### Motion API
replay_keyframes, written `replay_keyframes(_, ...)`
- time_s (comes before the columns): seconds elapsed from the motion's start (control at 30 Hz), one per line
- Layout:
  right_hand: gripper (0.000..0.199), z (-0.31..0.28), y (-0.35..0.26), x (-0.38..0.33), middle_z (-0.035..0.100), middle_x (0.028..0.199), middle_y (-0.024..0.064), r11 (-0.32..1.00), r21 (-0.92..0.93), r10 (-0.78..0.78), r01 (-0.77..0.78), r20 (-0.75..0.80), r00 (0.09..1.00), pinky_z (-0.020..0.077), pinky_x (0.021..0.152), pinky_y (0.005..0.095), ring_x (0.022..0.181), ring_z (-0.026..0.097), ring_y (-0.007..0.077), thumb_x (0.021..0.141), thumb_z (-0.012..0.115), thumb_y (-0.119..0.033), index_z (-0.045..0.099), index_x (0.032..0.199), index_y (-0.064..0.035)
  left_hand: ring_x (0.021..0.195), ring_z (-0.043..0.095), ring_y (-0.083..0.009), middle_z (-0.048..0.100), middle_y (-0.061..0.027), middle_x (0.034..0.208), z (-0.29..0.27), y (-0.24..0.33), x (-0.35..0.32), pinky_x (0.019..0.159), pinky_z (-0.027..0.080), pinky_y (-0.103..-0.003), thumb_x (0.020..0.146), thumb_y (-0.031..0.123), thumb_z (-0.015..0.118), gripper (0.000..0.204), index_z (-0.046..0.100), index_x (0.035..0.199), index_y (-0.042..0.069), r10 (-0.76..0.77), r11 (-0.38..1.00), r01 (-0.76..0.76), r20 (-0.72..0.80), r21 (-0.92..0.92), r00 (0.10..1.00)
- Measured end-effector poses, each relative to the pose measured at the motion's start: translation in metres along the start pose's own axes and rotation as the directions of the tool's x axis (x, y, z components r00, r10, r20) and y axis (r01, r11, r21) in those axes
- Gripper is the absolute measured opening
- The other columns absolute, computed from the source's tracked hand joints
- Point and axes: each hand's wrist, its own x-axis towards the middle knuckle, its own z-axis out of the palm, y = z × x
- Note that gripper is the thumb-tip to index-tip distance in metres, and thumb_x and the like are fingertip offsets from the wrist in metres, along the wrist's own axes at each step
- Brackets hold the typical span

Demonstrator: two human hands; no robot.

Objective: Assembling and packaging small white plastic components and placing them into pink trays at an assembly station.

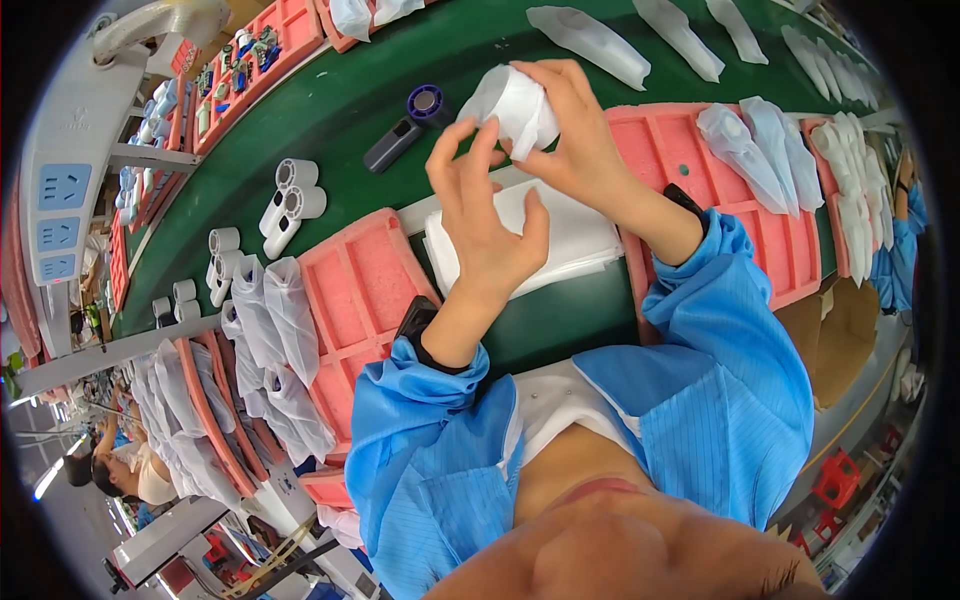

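Step in hand looks like bagging: the right hand point(575, 135) grips a white foam bag point(515, 105), fingers closed around it, held in the air above the green belt point(400, 60). Left hand point(480, 215) sits just beside the bag, fingers spread and half curled, holding nothing, fingertips near the bag's mouth. What is inside the bag cannot be told.

Next move likely calls for a steady pinch on the bag's edge.

Under the hands lies a stack of white bags point(575, 240), between pink foam trays point(365, 290). Beyond, on the belt, a dark handheld fan point(410, 125) and white tubes point(290, 200). Farther along, bagged items point(590, 40) ride the belt; a grey socket rail point(65, 200) runs at left.
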Motion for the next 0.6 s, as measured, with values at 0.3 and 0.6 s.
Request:
replay_keyframes(0.3, 0.065, -0.015, -0.001, 0.016, 0.051, 0.113, 0.0159, 0.969, 0.24, -0.131, 0.06, 0.293, 0.947, 0.0481, 0.081, 0.0357, 0.106, 0.055, 0.0236, 0.064, 0.068, -0.002, 0.046, 0.126, -0.0023, 0.097, 0.055, -0.0219, 0.043, -0.0116, 0.125, -0.038, -0.027, 0.019, 0.081, 0.047, -0.032, 0.072, 0.001, 0.072, 0.04, 0.06, 0.11, 0.005, 0.043, 0.943, 0.024, 0.194, -0.332, 0.98)
replay_keyframes(0.6, 0.052, -0.003, -0.006, 0.001, 0.056, 0.093, 0.0127, 0.935, -0.355, 0.021, 0.005, 0.069, 0.997, 0.0493, 0.065, 0.0352, 0.074, 0.06, 0.0321, 0.061, 0.072, 0.0, 0.049, 0.108, 0.0033, 0.114, 0.046, -0.022, 0.043, -0.0095, 0.123, -0.026, -0.027, 0.009, 0.097, 0.036, -0.035, 0.069, 0.005, 0.079, 0.036, 0.061, 0.1, 0.006, -0.166, 0.95, 0.111, -0.171, -0.291, 0.971)
